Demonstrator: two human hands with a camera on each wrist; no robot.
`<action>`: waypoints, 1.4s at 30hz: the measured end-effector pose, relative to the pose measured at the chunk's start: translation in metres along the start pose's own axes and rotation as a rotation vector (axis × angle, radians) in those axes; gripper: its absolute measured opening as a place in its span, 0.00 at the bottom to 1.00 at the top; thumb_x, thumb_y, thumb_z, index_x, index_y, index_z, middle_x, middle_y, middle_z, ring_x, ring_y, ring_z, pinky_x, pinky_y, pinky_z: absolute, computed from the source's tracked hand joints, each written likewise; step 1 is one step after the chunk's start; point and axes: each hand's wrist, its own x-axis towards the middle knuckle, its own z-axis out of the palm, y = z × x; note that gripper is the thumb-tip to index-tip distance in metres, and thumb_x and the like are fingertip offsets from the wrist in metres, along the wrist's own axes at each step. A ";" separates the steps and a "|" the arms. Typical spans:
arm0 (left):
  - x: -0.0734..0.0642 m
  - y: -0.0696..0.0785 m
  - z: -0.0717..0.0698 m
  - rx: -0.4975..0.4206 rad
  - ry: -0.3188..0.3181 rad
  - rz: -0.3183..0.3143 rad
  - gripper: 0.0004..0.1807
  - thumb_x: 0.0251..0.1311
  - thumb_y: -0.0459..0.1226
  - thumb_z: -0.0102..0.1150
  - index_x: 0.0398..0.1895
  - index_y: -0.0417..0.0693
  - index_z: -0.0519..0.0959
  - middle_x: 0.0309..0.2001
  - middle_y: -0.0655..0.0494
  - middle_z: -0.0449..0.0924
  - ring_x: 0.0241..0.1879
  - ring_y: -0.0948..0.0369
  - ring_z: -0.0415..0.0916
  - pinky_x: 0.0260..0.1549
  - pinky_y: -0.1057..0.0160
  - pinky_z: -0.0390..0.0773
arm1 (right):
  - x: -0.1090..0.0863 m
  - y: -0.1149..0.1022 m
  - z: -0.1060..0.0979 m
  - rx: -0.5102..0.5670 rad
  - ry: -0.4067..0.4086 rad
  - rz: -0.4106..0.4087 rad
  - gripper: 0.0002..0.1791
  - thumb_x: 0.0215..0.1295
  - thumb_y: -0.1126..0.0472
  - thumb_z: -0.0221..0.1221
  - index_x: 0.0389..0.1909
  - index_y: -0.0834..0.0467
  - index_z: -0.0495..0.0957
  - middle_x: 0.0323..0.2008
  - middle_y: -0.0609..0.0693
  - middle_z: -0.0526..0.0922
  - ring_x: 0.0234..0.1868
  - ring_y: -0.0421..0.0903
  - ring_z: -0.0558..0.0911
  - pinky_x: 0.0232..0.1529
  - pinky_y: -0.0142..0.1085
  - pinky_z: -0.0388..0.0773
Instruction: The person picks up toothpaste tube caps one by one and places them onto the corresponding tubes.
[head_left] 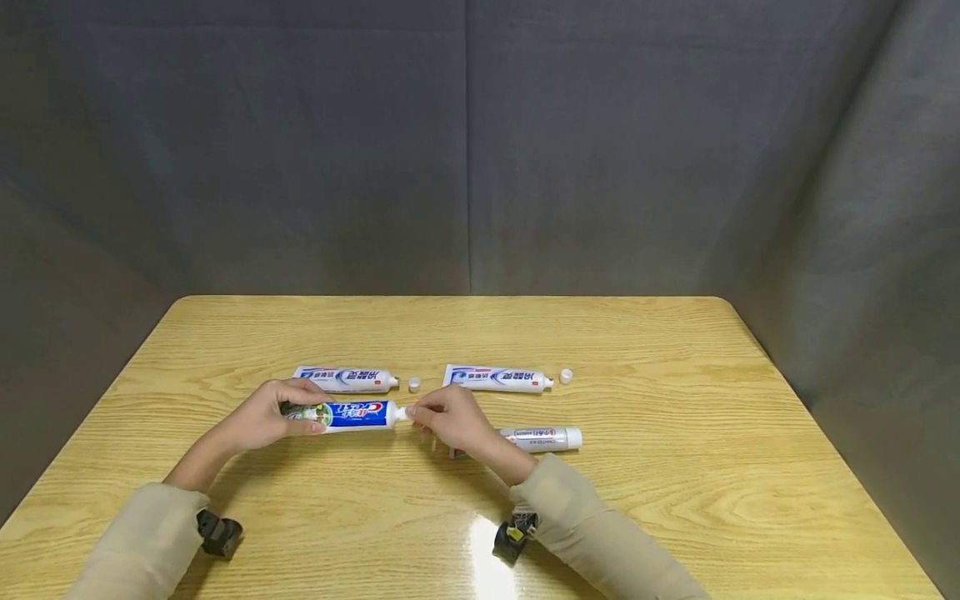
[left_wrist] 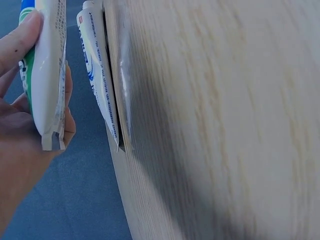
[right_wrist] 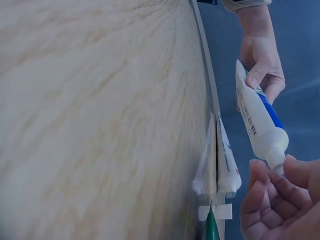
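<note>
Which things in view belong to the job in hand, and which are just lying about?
In the job:
blue Crest tube
left fingers holding it
right fingers at its tip

Apparently just lying about:
left white tube
left loose cap
right white tube
right loose cap
grey capped tube

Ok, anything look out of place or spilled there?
No spill shows. Slightly odd: the left white tube and right white tube lie uncapped on the table, the left cap and right cap loose beside them.

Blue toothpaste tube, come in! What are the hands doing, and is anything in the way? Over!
Left hand grips blue tube. Right hand pinches its white tip. Silver tube nearby, seemingly not in the way.
</note>
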 end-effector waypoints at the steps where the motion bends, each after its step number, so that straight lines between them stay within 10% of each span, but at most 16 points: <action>1: 0.000 0.000 0.000 0.002 0.002 0.000 0.20 0.46 0.32 0.67 0.45 0.33 0.79 0.42 0.46 0.78 0.42 0.64 0.71 0.36 0.66 0.73 | 0.000 0.000 0.000 0.006 -0.007 0.005 0.13 0.63 0.62 0.55 0.26 0.68 0.82 0.19 0.56 0.80 0.20 0.49 0.79 0.19 0.28 0.69; 9: -0.001 0.000 0.001 0.002 0.002 -0.008 0.19 0.46 0.32 0.67 0.45 0.34 0.80 0.43 0.46 0.77 0.43 0.63 0.70 0.36 0.66 0.73 | 0.000 -0.001 0.003 0.079 -0.035 0.077 0.22 0.68 0.60 0.50 0.18 0.70 0.80 0.14 0.53 0.79 0.14 0.38 0.75 0.18 0.30 0.73; 16: -0.001 0.001 0.000 -0.015 -0.011 0.004 0.20 0.47 0.33 0.66 0.46 0.35 0.79 0.44 0.46 0.77 0.44 0.64 0.70 0.37 0.66 0.73 | -0.001 0.000 0.001 0.048 -0.056 0.088 0.21 0.68 0.56 0.50 0.25 0.68 0.81 0.17 0.54 0.80 0.17 0.47 0.77 0.20 0.35 0.75; 22: -0.001 0.002 -0.001 -0.016 -0.005 -0.015 0.20 0.47 0.34 0.67 0.46 0.36 0.79 0.45 0.45 0.76 0.45 0.60 0.70 0.36 0.65 0.74 | -0.003 0.000 -0.001 0.152 0.022 0.033 0.15 0.52 0.66 0.64 0.42 0.66 0.78 0.31 0.54 0.80 0.27 0.48 0.80 0.26 0.34 0.76; 32: 0.000 0.001 -0.001 -0.029 -0.002 0.008 0.20 0.47 0.33 0.67 0.45 0.33 0.79 0.45 0.43 0.76 0.43 0.65 0.70 0.34 0.66 0.74 | -0.002 -0.001 0.003 0.149 0.128 -0.008 0.10 0.46 0.71 0.66 0.33 0.63 0.82 0.31 0.53 0.83 0.27 0.40 0.80 0.28 0.30 0.75; 42: -0.002 0.003 -0.001 -0.045 0.026 0.045 0.18 0.48 0.32 0.66 0.44 0.31 0.79 0.43 0.44 0.76 0.42 0.69 0.69 0.35 0.66 0.74 | -0.002 -0.011 0.004 0.294 0.120 0.041 0.05 0.53 0.73 0.61 0.32 0.71 0.79 0.27 0.65 0.81 0.28 0.65 0.79 0.31 0.50 0.77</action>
